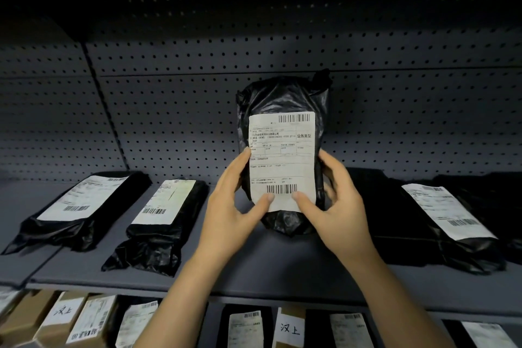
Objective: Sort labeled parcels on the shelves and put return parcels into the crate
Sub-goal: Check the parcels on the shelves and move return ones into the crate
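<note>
Black upright parcel [282,99] gripped in both hands over the middle of the grey shelf [254,268].

At the shelf's left end, far-left flat parcel [82,206] and second flat parcel [163,215] lying side by side, apart, white labels up. At the shelf's middle, left hand [231,206] wrapped round the upright parcel's left edge, thumb pressing the bottom of its white label [282,150], label facing the camera. Right hand [339,200] curled round the right edge likewise, thumb on the label's lower corner. Lower end of the upright parcel at or just above the shelf board, contact impossible to tell. Toward the shelf's right end, right flat parcel [440,215] lying label up. Below the shelf, cardboard boxes [56,319] at the left and more black labelled parcels [245,325] toward the right.
</note>
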Demonstrator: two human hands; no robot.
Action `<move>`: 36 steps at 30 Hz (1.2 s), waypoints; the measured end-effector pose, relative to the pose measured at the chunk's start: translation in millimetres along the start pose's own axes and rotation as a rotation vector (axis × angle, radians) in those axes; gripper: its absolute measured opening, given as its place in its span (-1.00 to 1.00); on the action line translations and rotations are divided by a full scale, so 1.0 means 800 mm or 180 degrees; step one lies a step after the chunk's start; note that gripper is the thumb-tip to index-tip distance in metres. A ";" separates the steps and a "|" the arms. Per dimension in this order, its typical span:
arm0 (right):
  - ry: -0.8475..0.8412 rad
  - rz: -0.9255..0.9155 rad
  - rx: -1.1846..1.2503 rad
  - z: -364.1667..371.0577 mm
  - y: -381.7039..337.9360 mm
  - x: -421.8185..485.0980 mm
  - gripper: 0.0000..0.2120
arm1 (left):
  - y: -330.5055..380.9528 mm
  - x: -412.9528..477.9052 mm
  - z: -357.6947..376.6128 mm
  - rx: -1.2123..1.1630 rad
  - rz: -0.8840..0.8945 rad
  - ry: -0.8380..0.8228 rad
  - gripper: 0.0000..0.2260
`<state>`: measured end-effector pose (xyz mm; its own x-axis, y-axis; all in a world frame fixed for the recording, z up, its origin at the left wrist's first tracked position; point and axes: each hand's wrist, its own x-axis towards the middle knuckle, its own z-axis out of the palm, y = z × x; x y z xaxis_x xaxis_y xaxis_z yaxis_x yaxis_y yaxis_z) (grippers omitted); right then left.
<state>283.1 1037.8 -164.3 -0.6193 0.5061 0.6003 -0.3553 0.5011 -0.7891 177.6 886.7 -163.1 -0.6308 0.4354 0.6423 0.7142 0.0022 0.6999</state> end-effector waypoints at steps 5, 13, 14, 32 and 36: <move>-0.0141 0.0535 -0.0287 0.016 0.014 0.001 -0.34 | -0.012 0.001 -0.002 0.0262 -0.0351 -0.0272 -0.47; -0.0506 0.1461 -0.0580 0.040 0.051 -0.012 -0.37 | -0.060 -0.021 0.000 0.0502 -0.0984 -0.0586 -0.48; -0.0514 0.1530 -0.0601 0.042 0.055 -0.015 -0.36 | -0.063 -0.023 0.001 0.0551 -0.1046 -0.0648 -0.50; -0.0034 0.0314 -0.2531 -0.030 -0.005 -0.043 -0.59 | -0.021 -0.007 0.021 0.1682 0.0905 -0.0586 -0.74; 0.0181 0.0286 -0.2910 -0.074 -0.018 -0.059 -0.63 | 0.004 -0.005 0.053 0.1623 0.1380 -0.0711 -0.74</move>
<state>359.0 1048.1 -173.2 -0.5738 0.5916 0.5663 0.3993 0.8058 -0.4373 195.2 923.3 -176.5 -0.2188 0.6669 0.7123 0.9746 0.1844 0.1267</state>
